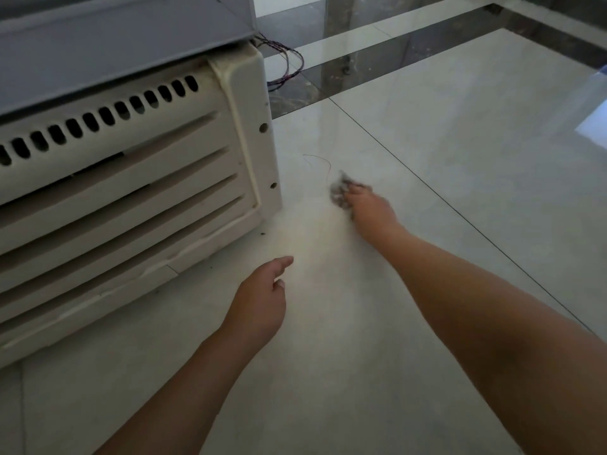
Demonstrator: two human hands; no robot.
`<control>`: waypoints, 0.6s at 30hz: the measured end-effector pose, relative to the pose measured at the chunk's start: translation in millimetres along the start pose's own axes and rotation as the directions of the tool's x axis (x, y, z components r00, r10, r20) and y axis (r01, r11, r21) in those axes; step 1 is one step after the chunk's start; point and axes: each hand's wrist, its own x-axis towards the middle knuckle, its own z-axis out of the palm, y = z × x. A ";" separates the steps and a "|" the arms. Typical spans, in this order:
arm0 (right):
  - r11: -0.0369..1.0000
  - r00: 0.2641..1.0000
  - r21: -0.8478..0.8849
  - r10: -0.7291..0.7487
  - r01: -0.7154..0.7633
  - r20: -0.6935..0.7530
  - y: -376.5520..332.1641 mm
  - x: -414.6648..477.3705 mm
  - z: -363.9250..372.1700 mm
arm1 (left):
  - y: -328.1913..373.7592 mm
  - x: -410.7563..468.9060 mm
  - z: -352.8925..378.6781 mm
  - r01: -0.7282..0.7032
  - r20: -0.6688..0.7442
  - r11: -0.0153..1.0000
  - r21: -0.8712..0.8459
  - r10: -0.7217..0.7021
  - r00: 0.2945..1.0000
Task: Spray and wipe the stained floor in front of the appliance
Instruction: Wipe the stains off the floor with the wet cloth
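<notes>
Floor (443, 165): pale glossy tiles with a dark band at the far side. The appliance (131, 165) stands on it at the left, its cream vented grille facing the person. A paler, hazy patch (312, 238) lies on the tile just off the grille's near corner, between the two hands.

Right hand (371, 211): reached forward and low to the floor, fingertips on a grey clump (340, 188) that sits on the tile near the appliance corner. Motion blur here; cannot tell whether the fingers grip the clump or only press it, nor what it is made of.

Left hand (262, 297): near the grille's lower edge, fingers relaxed and loosely bent, holding nothing.

A thin curved strand (320, 159) lies just beyond the clump. Coloured wires (289, 64) trail behind the appliance.
</notes>
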 end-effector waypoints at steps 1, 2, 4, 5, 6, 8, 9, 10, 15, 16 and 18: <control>0.994 0.994 -0.012 0.109 -0.109 -0.005 25.1 0.0 -8.1 | -1.0 -0.9 -2.8 -0.004 -0.004 1.000 0.011 0.004 1.000; 0.978 0.978 0.012 0.206 -0.206 0.001 40.9 1.2 -11.7 | -4.5 -1.3 -6.1 0.001 -0.007 1.000 0.019 -0.001 1.000; 0.962 0.963 0.061 0.269 -0.268 -0.018 26.1 5.2 -11.4 | -11.2 -1.9 -12.6 0.022 -0.004 0.999 0.030 -0.022 1.000; 0.971 0.976 0.108 0.217 -0.214 -0.017 2.1 7.6 -6.2 | -13.6 -1.3 -14.6 0.030 -0.002 0.999 0.034 -0.030 1.000; 0.984 0.994 0.136 0.111 -0.111 0.006 -20.5 12.1 3.7 | -14.8 0.3 -15.3 0.034 -0.003 0.999 0.034 -0.034 0.999; 0.979 0.993 0.191 -0.088 0.073 0.073 -50.7 17.7 13.5 | -13.8 3.3 -13.6 0.036 -0.006 0.999 0.029 -0.036 0.999; 0.975 0.988 0.190 -0.129 0.111 0.089 -48.8 21.7 9.8 | -12.7 4.3 -12.1 0.028 -0.003 0.999 0.026 -0.028 1.000; 0.976 0.990 0.198 -0.106 0.087 0.088 -36.8 28.2 2.5 | -12.2 3.9 -11.1 0.020 0.002 0.999 0.025 -0.020 1.000; 0.978 0.985 0.110 0.174 -0.174 0.010 1.9 48.1 -5.4 | -17.5 3.3 -21.1 0.015 0.006 0.999 0.035 -0.015 1.000; 0.988 0.997 0.139 0.067 -0.071 0.030 -20.3 47.4 -2.5 | -18.8 5.0 -21.5 0.024 -0.001 1.000 0.017 -0.024 1.000; 0.972 0.992 0.216 -0.105 0.087 0.071 -51.6 47.1 4.0 | -15.1 9.6 -17.9 0.033 -0.006 0.999 0.001 -0.033 0.999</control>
